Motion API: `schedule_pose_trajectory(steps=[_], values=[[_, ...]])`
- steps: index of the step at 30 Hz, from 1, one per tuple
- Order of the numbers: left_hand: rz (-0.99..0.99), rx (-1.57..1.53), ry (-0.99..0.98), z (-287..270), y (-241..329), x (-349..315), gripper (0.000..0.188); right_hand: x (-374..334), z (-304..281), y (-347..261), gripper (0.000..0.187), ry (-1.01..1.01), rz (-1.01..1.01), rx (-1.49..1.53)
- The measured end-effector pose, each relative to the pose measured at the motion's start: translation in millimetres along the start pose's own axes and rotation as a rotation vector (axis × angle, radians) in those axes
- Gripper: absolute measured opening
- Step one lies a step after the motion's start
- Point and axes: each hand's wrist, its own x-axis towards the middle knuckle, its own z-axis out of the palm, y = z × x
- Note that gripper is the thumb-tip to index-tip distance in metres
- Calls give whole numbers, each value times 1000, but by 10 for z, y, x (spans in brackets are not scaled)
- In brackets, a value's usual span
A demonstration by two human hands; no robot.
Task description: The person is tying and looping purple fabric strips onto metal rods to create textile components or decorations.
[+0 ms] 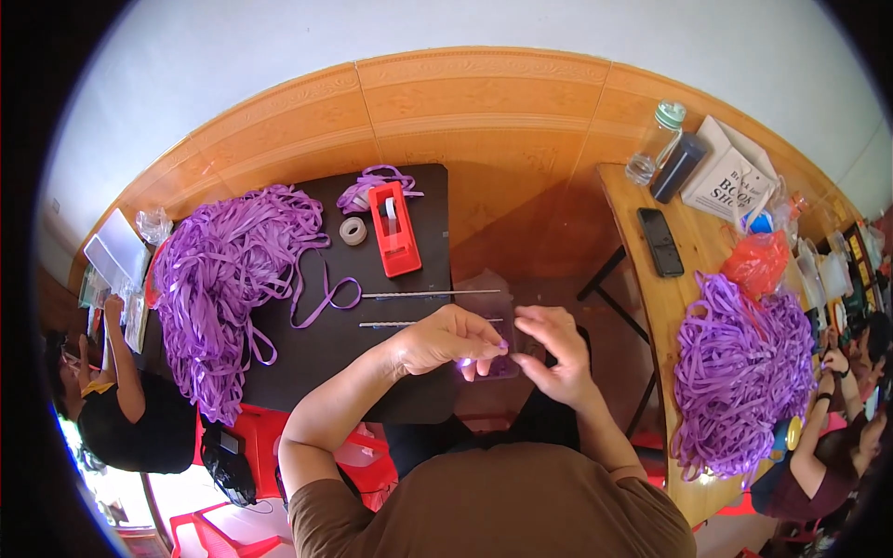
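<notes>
My left hand [446,339] is closed in a pinch on a small piece of purple ribbon [503,345], most of it hidden by the fingers. Just right of it, my right hand [561,355] has its thumb and fingers apart, holding nothing that I can see. Below both hands is a clear plastic box [505,369] with purple bits in it, partly covered by them. Two thin metal rods [433,295] lie across the right edge of the dark table [316,372]; the nearer one runs behind my left hand. A loose ribbon loop [346,296] lies left of the rods.
A big heap of purple ribbon [233,270] covers the dark table's left side, beside a tape roll [353,231] and red tape dispenser [394,232]. The wooden table [642,195] holds another ribbon heap [744,372], a phone [660,244] and bottles. People sit at both sides.
</notes>
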Motion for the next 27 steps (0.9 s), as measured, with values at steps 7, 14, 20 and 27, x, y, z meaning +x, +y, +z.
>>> schedule_pose_trajectory(steps=[7,14,20,27], values=[[-3,-187,-12,74,-11,-25,24,-3,323,-14,39,123,-120,5],[35,-85,72,104,-83,-99,23,39,278,-16,34,117,-180,-188],[130,-314,354,616,-598,-53,24,34,164,126,31,124,-249,-291],[296,-503,494,736,-1219,426,22,-29,188,412,24,78,-180,-304]])
